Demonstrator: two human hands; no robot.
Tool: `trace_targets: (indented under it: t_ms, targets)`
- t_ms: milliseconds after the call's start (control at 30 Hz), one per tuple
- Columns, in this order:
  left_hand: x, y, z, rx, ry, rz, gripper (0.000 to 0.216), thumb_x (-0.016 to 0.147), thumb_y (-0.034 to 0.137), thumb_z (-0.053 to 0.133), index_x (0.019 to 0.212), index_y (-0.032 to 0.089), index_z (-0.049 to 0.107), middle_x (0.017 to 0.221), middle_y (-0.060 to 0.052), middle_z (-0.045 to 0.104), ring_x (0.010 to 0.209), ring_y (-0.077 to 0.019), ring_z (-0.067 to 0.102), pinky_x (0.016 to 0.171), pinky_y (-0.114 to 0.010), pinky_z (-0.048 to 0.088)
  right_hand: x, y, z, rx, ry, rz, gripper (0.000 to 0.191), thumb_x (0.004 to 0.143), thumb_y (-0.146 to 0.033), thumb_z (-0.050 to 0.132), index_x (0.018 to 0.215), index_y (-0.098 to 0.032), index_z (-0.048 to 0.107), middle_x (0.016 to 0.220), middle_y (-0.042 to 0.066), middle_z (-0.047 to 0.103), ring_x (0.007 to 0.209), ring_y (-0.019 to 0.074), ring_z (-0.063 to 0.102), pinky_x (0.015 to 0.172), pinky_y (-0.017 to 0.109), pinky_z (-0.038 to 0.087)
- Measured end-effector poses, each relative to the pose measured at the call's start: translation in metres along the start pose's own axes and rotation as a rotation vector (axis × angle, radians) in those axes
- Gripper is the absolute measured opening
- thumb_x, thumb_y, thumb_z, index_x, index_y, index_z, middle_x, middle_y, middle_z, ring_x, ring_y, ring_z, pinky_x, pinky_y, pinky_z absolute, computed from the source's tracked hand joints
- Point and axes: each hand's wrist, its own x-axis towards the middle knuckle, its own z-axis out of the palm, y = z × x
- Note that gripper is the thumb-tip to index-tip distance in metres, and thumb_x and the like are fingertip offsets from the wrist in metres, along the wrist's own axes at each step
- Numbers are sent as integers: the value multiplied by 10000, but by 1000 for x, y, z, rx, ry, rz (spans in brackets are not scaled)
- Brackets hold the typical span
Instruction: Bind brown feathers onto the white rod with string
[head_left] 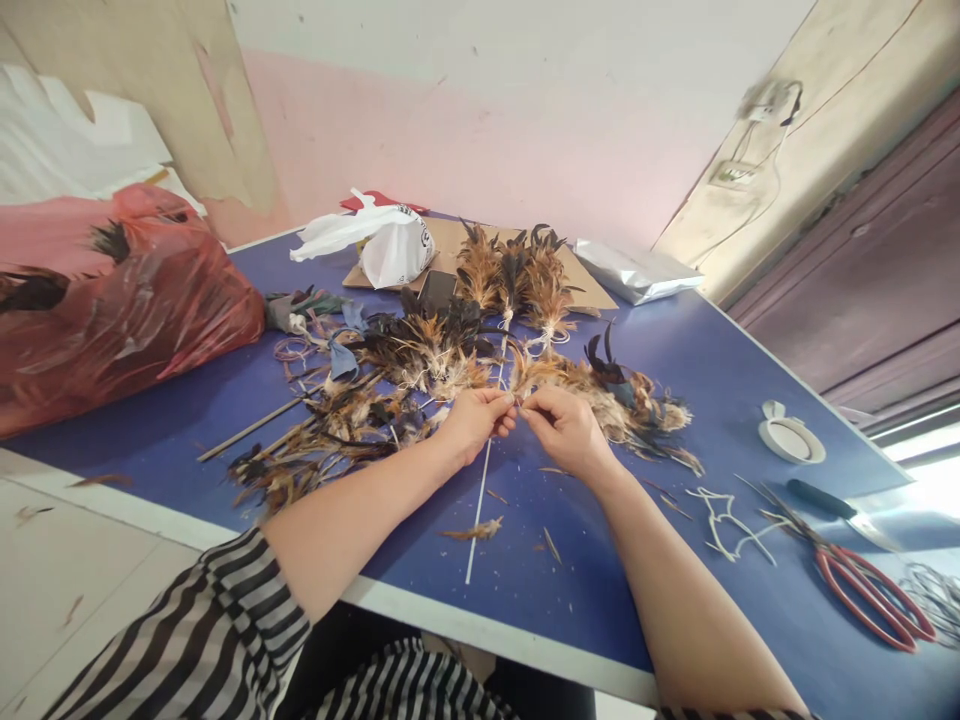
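Note:
My left hand point(478, 424) is closed in a pinch over the middle of the blue table point(420, 540). Meeting it fingertip to fingertip, my right hand point(568, 430) is also closed in a pinch. A brown feather point(517, 366) rises from between the fingertips, its lower end hidden by them. Loose dark and brown feathers point(319, 450) lie in a pile left of my hands, and another feather pile point(637, 405) spreads to the right. Tied feather bundles point(514, 270) rest beyond on cardboard. One small feather point(474, 530) lies nearer the front edge.
On the right are red-handled scissors point(874, 595), a knife point(821, 497), white cord point(731, 522), a tape roll point(791, 438) and coiled wire point(934, 600). A red plastic bag point(142, 300) stands left. Behind are a white bag point(397, 248) and a silver packet point(637, 270).

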Motion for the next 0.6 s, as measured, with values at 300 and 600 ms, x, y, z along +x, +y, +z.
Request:
trace_targets:
  t_ms: [300, 600]
  targets:
    - [3, -8, -1, 25, 47, 11, 154, 736, 159, 558, 597, 97, 533, 471, 24, 500, 362, -35, 436, 367, -153, 339, 0, 1, 2, -17, -12, -38, 173, 778, -154, 444, 653, -169, 563, 656, 26, 516, 635, 129, 469, 613, 251, 370]
    - [-3, -9, 2, 240, 11, 1, 159, 727, 146, 545, 573, 107, 532, 442, 29, 495, 350, -50, 451, 357, -163, 352, 0, 1, 2, 50, 5, -96, 184, 777, -138, 434, 693, -174, 594, 907, 74, 573, 839, 164, 530, 755, 302, 413]
